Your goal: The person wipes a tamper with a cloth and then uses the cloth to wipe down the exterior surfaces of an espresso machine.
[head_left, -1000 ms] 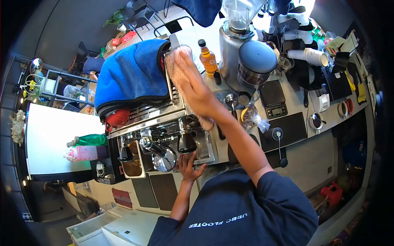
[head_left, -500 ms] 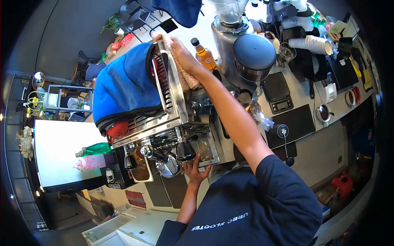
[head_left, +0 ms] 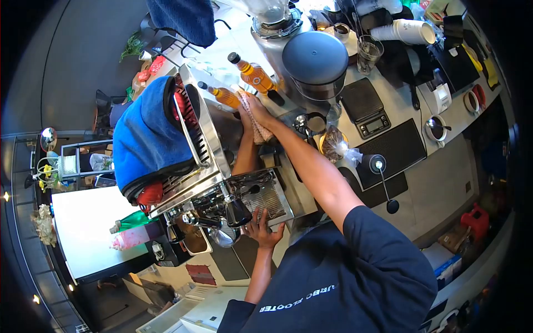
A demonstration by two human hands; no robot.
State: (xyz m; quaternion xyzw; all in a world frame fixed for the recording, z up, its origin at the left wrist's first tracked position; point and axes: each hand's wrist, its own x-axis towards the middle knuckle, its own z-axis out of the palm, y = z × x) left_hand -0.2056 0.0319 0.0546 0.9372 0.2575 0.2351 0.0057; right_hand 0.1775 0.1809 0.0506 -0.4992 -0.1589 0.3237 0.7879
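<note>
My right hand (head_left: 256, 112) presses a pinkish, textured cloth (head_left: 259, 132) to the shiny side panel of the espresso machine (head_left: 206, 119). That panel mirrors my forearm and an amber bottle. The real amber bottle (head_left: 255, 77) stands just beyond my right hand. My left hand (head_left: 263, 232) has its fingers spread at the front edge of the drip tray (head_left: 270, 201), holding nothing. A blue towel (head_left: 150, 130) covers much of the machine's top, with red objects (head_left: 150, 195) partly under it. The black portafilter handle (head_left: 237, 213) is near my left hand.
A grinder (head_left: 275, 41) and a dark-lidded canister (head_left: 315, 58) stand right of the bottle. Further right lie a scale (head_left: 363, 108), paper cups (head_left: 413, 31), a glass (head_left: 368, 54), a black mat (head_left: 395, 154) and a cup with a spoon (head_left: 436, 129). Dark cloth (head_left: 183, 21) shows at the top.
My right hand has moved with the cloth from the machine's top edge down onto its side panel. The view has shifted, exposing more of that panel. My left hand remains at the tray.
</note>
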